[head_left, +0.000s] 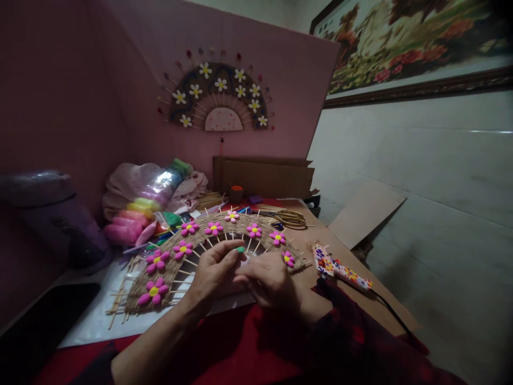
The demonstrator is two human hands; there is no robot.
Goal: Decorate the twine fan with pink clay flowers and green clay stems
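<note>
A half-round woven twine fan (172, 254) with wooden sticks and several pink flowers with yellow centres lies flat on the table. My left hand (214, 270) is over its inner arc and pinches a small green bead (240, 249) at the fingertips. My right hand (269, 279) is curled just beside it, fingers bent and touching the left hand's fingertips near the fan's middle. Whether the right hand holds anything is hidden.
A patterned glue gun (340, 270) with a black cord lies to the right. Gold scissors (290, 217), sticks, a small cup (236, 192) and cardboard sit behind the fan. Bags of coloured clay (140, 214) are piled at left. A similar finished fan (218, 99) hangs on the pink board.
</note>
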